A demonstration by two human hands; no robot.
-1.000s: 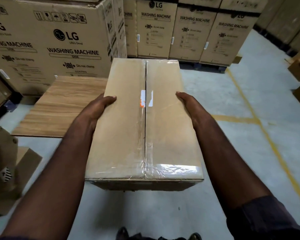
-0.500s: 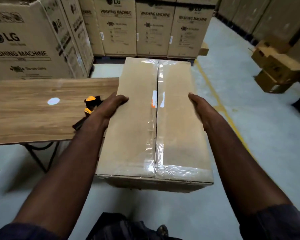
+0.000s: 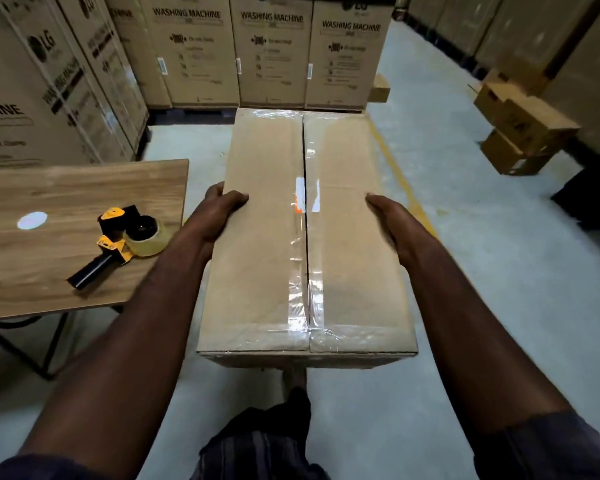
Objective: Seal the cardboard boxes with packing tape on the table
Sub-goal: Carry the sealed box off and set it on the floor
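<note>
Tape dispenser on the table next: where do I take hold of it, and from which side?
Take the black handle, coming from above at the near left. The tape dispenser lies on its side on the table, handle sticking out clear that way, while the tape roll and yellow frame crowd the far end.

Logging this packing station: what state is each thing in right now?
cardboard box: flaps shut, tape along the seam, held in the air beside the table.
tape dispenser: lying on the table, untouched.
left hand: grips the box's left edge.
right hand: holds the box's right edge.
</note>
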